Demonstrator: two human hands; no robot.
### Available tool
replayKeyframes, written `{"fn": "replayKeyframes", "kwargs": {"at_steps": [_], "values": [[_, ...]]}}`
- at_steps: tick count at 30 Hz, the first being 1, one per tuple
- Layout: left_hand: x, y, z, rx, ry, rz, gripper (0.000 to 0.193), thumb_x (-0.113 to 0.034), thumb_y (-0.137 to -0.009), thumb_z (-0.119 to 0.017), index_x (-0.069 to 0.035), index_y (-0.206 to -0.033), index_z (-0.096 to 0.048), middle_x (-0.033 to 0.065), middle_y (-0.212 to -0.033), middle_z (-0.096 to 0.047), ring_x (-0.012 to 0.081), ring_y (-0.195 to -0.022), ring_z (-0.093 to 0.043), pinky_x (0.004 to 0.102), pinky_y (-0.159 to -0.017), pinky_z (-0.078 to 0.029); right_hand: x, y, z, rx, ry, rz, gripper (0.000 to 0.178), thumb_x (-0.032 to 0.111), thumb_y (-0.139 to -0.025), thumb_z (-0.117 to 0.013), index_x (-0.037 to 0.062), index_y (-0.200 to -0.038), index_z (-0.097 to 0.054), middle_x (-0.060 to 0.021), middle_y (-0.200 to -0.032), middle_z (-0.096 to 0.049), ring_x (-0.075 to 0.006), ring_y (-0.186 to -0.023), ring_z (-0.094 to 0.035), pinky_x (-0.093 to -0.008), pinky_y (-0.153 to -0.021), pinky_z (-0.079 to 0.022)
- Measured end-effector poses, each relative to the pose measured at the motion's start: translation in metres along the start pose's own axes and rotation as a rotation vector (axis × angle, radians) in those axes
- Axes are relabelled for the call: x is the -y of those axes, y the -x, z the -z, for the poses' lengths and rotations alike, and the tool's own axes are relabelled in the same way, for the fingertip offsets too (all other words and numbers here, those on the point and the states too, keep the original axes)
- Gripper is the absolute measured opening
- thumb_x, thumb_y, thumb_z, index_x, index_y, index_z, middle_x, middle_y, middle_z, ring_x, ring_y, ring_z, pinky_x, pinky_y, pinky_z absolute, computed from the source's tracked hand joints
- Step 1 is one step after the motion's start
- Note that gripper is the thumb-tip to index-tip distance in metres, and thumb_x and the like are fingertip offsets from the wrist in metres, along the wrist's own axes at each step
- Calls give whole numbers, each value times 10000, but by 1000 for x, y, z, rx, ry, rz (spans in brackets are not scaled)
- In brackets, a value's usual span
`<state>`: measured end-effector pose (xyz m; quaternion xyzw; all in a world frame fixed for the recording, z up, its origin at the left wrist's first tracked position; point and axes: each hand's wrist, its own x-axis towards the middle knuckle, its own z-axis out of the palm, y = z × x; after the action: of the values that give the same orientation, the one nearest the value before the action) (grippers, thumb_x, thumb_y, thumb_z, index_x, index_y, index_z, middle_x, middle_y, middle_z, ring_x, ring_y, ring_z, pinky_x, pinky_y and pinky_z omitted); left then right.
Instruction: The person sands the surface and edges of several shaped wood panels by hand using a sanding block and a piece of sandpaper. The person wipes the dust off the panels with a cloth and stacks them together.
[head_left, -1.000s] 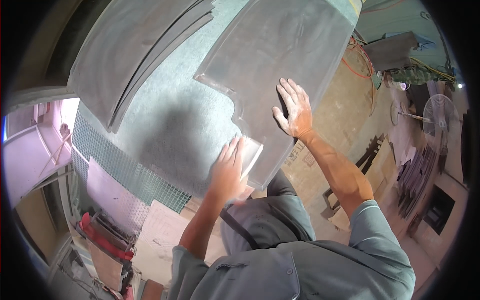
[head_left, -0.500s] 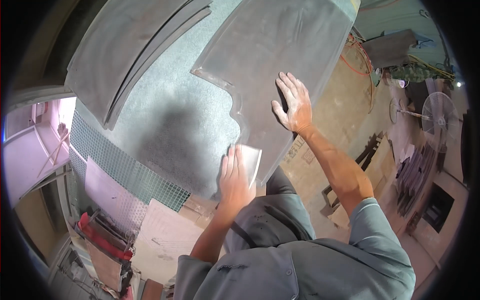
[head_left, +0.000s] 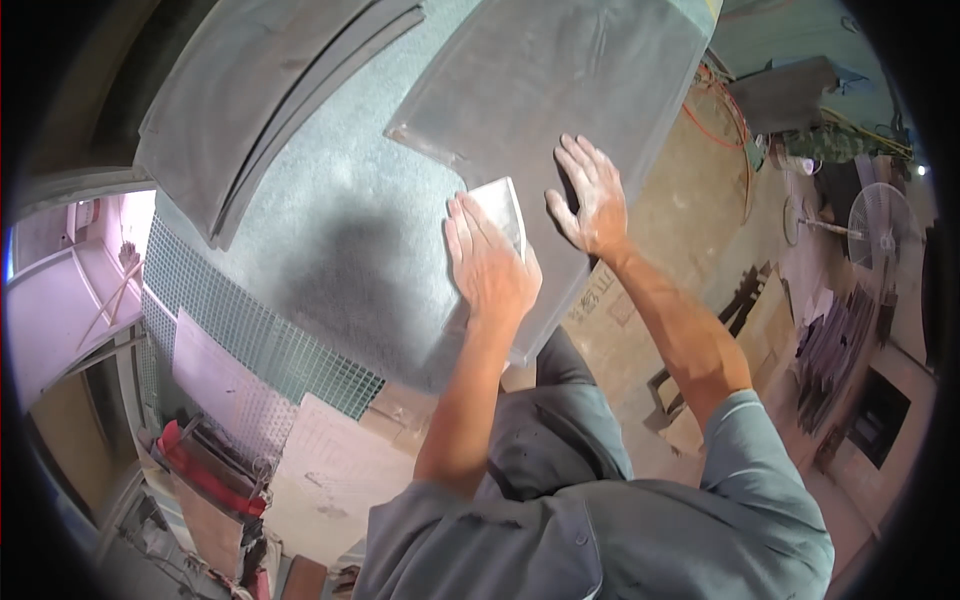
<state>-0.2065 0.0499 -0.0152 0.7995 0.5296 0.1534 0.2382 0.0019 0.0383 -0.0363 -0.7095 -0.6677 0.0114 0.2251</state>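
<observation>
A dark grey, thin sheet panel with a notched left edge lies on a pale, speckled work surface. My left hand presses a flat, whitish rectangular pad onto the panel beside the notch. Its fingers lie together over the pad, and its exact kind is not clear. Further right, my right hand rests flat on the panel, thumb apart from the fingers and nothing held. Both hands are dusted with pale powder.
More dark sheets lie stacked at the far left of the work surface. Green mesh runs along its near left edge. A standing fan and stacked dark pieces are at the right. Cardboard lies on the floor.
My left hand has slid away from me along the panel's notched edge, carrying the whitish pad. My right hand stays in nearly the same place, flat on the panel.
</observation>
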Motion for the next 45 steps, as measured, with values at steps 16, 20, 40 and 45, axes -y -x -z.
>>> {"fn": "replayKeyframes", "kwargs": {"at_steps": [16, 20, 40, 45], "values": [[97, 108, 90, 575, 64, -347, 1064, -252, -821, -862, 188, -1622, -318, 345, -1643, -474, 458, -1590, -404, 526, -1312, -319, -7, 3, -2, -32, -16, 2, 623, 260, -902, -791, 23, -1462, -652, -150, -1600, -603, -388, -1508, -524, -549, -1242, -414], [103, 90, 84, 543, 191, -415, 914, -123, -865, -738, 178, -1626, -330, 332, -1666, -463, 457, -1583, -424, 535, -1322, -323, -4, -1, -4, -28, -15, -5, 614, 256, -905, -779, 24, -1459, -652, -150, -1601, -602, -384, -1514, -519, -557, -1243, -410], [54, 95, 67, 407, 143, -302, 1031, -149, -833, -795, 172, -1660, -270, 336, -1699, -414, 425, -1625, -373, 516, -1350, -269, -3, -1, -1, -15, 15, -4, 622, 264, -914, -769, 18, -1472, -643, -154, -1605, -597, -385, -1516, -514, -546, -1254, -395], [43, 87, 62, 449, 188, -237, 1072, -130, -867, -793, 183, -1680, -168, 372, -1709, -364, 496, -1631, -321, 551, -1349, -247, 1, -1, -1, -8, 10, -18, 616, 259, -904, -770, 21, -1460, -649, -155, -1600, -602, -390, -1503, -527, -553, -1239, -415]]}}
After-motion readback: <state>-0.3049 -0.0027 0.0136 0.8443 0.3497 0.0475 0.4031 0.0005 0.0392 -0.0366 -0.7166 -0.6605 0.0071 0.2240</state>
